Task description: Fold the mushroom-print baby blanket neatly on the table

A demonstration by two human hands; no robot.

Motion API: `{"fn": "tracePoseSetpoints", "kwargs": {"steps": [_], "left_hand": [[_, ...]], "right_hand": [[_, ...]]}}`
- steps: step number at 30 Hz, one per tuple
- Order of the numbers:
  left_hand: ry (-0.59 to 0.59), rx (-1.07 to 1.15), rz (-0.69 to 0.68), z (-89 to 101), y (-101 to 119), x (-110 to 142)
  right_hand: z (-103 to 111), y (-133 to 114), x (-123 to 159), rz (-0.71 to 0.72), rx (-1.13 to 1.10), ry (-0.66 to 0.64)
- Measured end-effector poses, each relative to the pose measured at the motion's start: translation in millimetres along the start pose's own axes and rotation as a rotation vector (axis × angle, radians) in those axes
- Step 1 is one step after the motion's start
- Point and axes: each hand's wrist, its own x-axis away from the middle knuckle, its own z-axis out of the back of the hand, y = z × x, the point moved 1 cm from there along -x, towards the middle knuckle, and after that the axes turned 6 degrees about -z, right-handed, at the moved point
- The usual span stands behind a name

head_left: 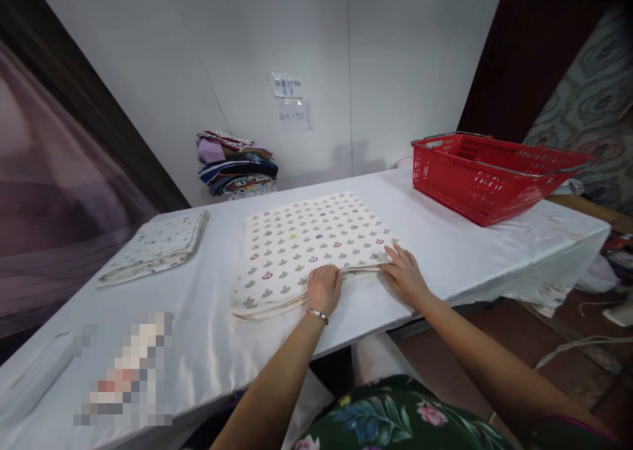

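Note:
A folded white cloth (297,252) printed with grey, red and blue mushroom-like shapes lies flat on the table in front of me. My left hand (324,288), with a bracelet at the wrist, is closed on the middle of its near edge, fingers on top. At the near right corner, my right hand (406,275) grips the edge between thumb and fingers. Layers show along the near side, and the edge is slightly raised between my hands. To the left lies another folded white cloth (158,242) with small dark prints.
On the right of the white-covered table (208,344) stands a red plastic basket (475,180). A stack of folded clothes (237,163) sits by the wall at the back. Paper signs (293,115) hang above. Front left are a clear plastic item (34,377) and a pixelated object (128,364).

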Motion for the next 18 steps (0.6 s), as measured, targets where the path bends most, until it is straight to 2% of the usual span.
{"fn": "tracePoseSetpoints", "kwargs": {"steps": [5,8,12,18], "left_hand": [[-0.015,-0.001,-0.062,2.2,-0.4,2.1],[-0.051,-0.033,-0.133,2.9,0.8,4.8],[-0.097,-0.078,-0.206,2.6,4.7,6.5],[-0.145,-0.069,-0.229,2.3,6.9,5.9]], "right_hand": [[6.4,10.5,-2.9,0.043,-0.054,0.039],[12.4,24.3,2.6,0.103,-0.108,0.037],[12.8,38.4,11.8,0.102,-0.117,0.048],[7.0,36.0,10.8,0.085,-0.194,0.030]]}}
